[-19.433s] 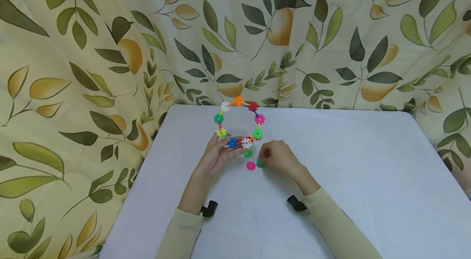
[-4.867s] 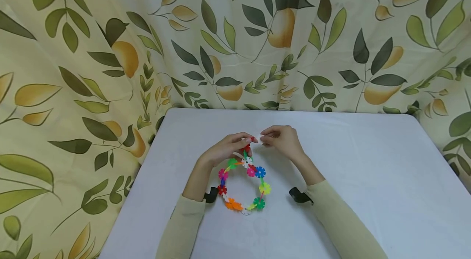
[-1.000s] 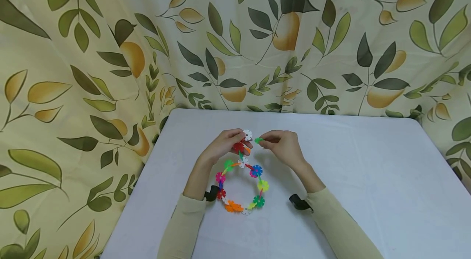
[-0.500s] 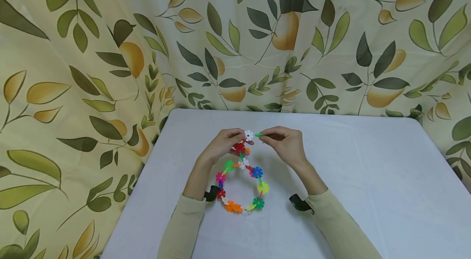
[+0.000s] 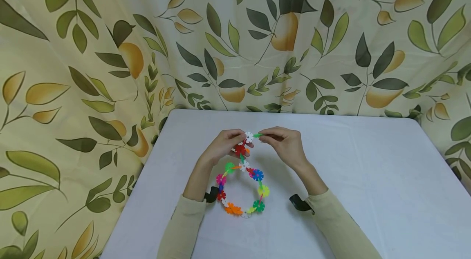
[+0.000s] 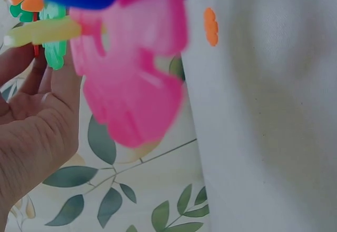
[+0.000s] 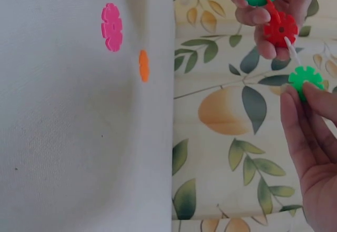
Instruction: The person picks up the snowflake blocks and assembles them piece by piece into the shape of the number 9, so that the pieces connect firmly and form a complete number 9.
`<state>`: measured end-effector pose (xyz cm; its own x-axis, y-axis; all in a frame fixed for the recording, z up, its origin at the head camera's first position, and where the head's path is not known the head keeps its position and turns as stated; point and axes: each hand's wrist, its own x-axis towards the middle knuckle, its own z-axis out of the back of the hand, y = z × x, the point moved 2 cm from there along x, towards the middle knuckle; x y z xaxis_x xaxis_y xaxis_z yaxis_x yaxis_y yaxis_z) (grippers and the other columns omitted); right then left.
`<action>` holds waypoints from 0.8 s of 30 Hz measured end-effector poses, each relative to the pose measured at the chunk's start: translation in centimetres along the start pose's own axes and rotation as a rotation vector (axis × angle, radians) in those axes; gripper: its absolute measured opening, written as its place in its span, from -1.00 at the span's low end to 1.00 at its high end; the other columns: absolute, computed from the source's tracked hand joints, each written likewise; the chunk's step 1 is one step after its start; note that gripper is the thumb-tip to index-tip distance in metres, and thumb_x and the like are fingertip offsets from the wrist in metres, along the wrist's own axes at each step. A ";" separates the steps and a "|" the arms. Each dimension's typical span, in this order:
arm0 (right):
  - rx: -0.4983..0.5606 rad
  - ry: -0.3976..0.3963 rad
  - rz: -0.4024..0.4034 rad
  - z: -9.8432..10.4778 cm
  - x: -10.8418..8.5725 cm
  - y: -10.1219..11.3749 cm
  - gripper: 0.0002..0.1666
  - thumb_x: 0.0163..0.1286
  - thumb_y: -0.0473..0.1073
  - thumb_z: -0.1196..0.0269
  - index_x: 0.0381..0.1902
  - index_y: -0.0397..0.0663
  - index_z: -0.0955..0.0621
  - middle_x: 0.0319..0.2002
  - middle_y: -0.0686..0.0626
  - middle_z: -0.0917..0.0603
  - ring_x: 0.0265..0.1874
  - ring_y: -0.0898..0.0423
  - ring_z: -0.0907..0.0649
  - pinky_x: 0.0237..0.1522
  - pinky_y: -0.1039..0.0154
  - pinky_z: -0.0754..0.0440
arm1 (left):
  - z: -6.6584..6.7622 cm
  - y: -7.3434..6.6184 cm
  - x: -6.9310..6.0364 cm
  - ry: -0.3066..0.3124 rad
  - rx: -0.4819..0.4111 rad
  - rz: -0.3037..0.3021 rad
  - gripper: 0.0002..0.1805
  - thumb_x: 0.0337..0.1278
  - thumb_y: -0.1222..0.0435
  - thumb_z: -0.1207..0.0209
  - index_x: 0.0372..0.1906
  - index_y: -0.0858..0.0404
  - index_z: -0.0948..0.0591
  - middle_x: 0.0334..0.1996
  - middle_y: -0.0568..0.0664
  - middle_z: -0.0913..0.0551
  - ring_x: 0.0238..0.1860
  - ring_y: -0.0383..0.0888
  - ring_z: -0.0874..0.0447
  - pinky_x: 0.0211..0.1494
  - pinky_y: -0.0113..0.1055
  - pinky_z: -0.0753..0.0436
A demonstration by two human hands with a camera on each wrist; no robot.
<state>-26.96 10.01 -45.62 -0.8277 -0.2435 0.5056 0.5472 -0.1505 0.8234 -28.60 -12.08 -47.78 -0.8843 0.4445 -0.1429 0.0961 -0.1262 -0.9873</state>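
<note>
My left hand point(image 5: 222, 144) holds a chain of notched, flower-shaped plastic discs by its upper end. A red disc point(image 5: 240, 150) and a white disc point(image 5: 249, 137) show at its fingertips. Below, the chain joins a ring of interlocked discs, with a yellow disc point(image 5: 263, 190) on its right side. Thumb and fingers of my right hand point(image 5: 287, 144) pinch a green disc point(image 7: 305, 79) at the white disc's free edge. Whether their slots are engaged is too small to tell. In the left wrist view, a blurred pink disc point(image 6: 142, 95) hides part of the work.
On the white table point(image 5: 360, 177) lie a loose pink disc point(image 7: 111, 28) and a loose orange disc point(image 7: 144, 66). A leaf-patterned curtain point(image 5: 316, 67) hangs behind the table and on the left.
The right hand has brought the green disc from a small gap up to the white disc. About five seconds ago it pinched a white disc beside the red one; the ring was held upright earlier.
</note>
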 end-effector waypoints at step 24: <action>-0.041 0.004 0.029 0.4 -0.1 -2.7 -0.78 0.25 -0.45 -0.47 -0.16 -0.16 -0.83 -0.20 -0.10 -0.83 -0.25 -0.03 -0.83 -0.16 0.38 -0.74 | -0.3 0.0 0.0 0.005 -0.009 -0.036 -0.67 0.63 0.18 -0.05 0.00 0.38 -0.66 -0.02 0.36 -0.75 -0.25 0.12 -0.86 -0.18 -0.12 -0.80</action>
<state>-28.41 10.79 -47.84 -0.8108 -0.2524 0.5282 0.5759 -0.1821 0.7970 -28.44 -11.87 -47.83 -0.8851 0.4527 -0.1079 0.0685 -0.1025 -0.9924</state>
